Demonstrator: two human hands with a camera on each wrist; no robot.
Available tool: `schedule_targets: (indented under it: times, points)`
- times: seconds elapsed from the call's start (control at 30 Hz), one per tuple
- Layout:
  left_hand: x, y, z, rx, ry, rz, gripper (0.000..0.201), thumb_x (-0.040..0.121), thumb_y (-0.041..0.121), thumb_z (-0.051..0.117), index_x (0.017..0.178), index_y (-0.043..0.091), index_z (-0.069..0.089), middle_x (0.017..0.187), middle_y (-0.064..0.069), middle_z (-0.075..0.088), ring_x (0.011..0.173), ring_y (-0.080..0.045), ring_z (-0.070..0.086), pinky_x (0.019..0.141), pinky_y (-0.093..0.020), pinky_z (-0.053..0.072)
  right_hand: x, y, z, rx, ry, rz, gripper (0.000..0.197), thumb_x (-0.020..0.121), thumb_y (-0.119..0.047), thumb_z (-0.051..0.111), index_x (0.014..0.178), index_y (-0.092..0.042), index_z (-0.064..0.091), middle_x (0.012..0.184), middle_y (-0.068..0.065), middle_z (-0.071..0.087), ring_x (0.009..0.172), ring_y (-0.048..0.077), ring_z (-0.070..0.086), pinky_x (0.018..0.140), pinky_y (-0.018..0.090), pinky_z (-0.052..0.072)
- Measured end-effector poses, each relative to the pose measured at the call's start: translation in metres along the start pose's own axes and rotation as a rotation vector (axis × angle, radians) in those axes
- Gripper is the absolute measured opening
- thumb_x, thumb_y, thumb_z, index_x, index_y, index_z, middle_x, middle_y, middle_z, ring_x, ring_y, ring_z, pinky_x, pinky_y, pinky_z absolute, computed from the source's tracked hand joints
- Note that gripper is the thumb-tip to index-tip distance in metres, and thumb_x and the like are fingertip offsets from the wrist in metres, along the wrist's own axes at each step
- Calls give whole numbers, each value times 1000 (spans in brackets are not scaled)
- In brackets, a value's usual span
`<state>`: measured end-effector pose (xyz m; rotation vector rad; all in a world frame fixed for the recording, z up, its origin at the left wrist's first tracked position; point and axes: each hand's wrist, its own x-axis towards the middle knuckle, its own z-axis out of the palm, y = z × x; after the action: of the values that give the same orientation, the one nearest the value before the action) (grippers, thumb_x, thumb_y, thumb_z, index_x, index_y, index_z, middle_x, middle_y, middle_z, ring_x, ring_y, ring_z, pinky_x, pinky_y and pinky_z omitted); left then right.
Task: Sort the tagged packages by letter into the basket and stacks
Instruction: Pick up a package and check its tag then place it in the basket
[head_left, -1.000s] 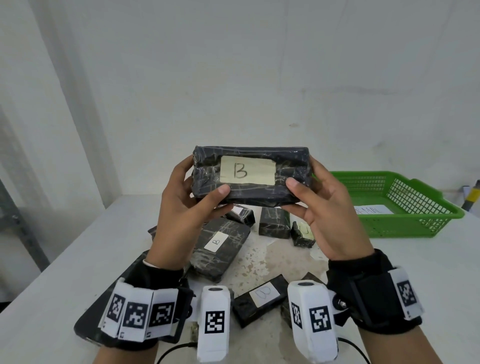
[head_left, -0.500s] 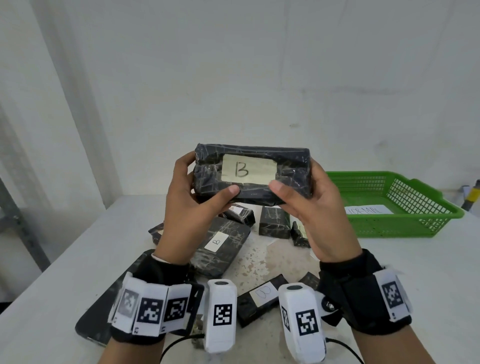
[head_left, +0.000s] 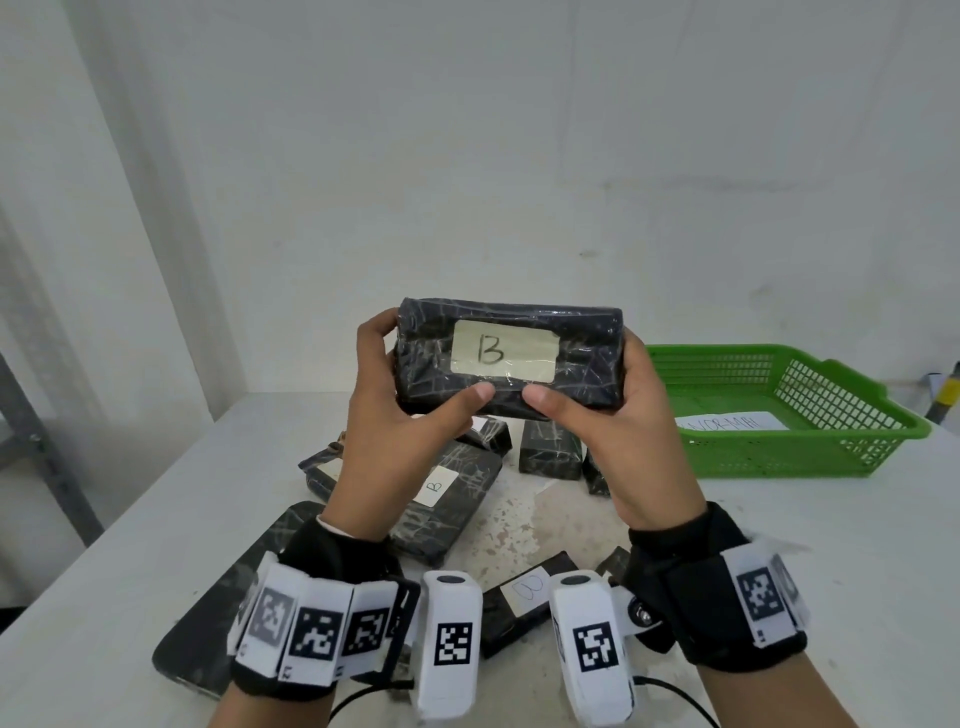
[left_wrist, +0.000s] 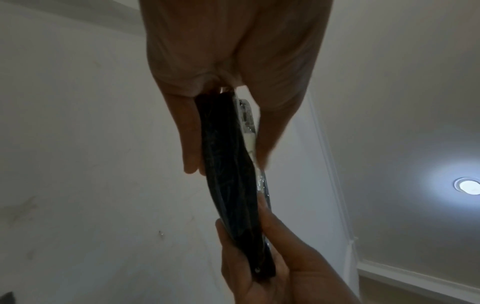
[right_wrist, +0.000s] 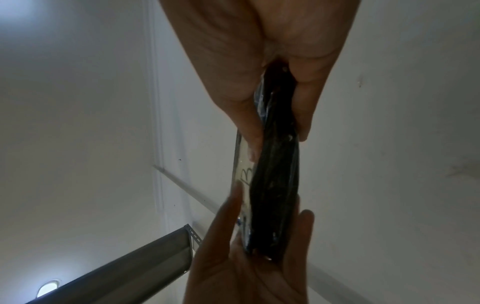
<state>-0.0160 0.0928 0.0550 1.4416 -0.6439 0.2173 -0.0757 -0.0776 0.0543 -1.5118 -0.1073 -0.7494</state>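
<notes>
A black wrapped package (head_left: 582, 358) with a pale tag marked B is held up above the table, tag facing me. My left hand (head_left: 410, 395) grips its left end, thumb on the front lower edge, fingers behind. My right hand (head_left: 618, 410) grips the right end the same way. In the left wrist view the package (left_wrist: 231, 181) shows edge-on between thumb and fingers, and in the right wrist view the package (right_wrist: 275, 181) shows edge-on too, with the B tag visible. The green basket (head_left: 779, 457) stands at the right, a paper label lying inside it.
Several black packages lie on the white table (head_left: 156, 519) under my hands: one tagged B (head_left: 457, 499), a small one (head_left: 545, 452), a flat large one (head_left: 228, 608) at front left, and another tagged one (head_left: 524, 597) near my wrists. A wall rises behind.
Both thumbs have slid toward each other along the package's lower front edge. The package stays held up with its tag facing me, and my wrists have drawn a little closer together.
</notes>
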Motion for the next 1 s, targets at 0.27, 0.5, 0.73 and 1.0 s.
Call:
schedule_targets:
  times: [0.27, 0.5, 0.73, 1.0]
  points:
    - [2, -2, 0, 25, 20, 45, 66, 76, 16, 79, 124, 25, 35, 110, -2, 68, 101, -20, 71, 88, -49, 58, 2, 3, 3, 42, 9, 19, 74, 73, -9, 81, 138, -17, 45, 127, 1, 65, 117, 15, 63, 103, 43, 50]
    - [3, -6, -9, 42, -7, 101, 74, 79, -6, 75, 132, 24, 32, 114, -3, 60, 101, -12, 67, 85, -26, 54, 4, -9, -2, 76, -85, 253, 58, 76, -55, 58, 125, -24, 58, 112, -7, 72, 106, 13, 68, 90, 40, 57]
    - [0, -6, -8, 33, -35, -24, 81, 74, 55, 72, 143, 35, 36, 130, 13, 60, 119, 1, 57, 100, -27, 44, 10, -11, -4, 266, 18, 295, 34, 102, -24, 46, 128, -4, 53, 106, -1, 68, 96, 8, 66, 97, 47, 53]
    - [5, -5, -2, -130, 109, -191, 37, 102, 38, 47, 132, 17, 54, 120, 12, 69, 113, -1, 62, 98, -25, 50, 5, -15, 0, 278, -62, 262, 43, 87, -45, 53, 109, -10, 63, 98, -3, 70, 102, 11, 63, 104, 46, 47]
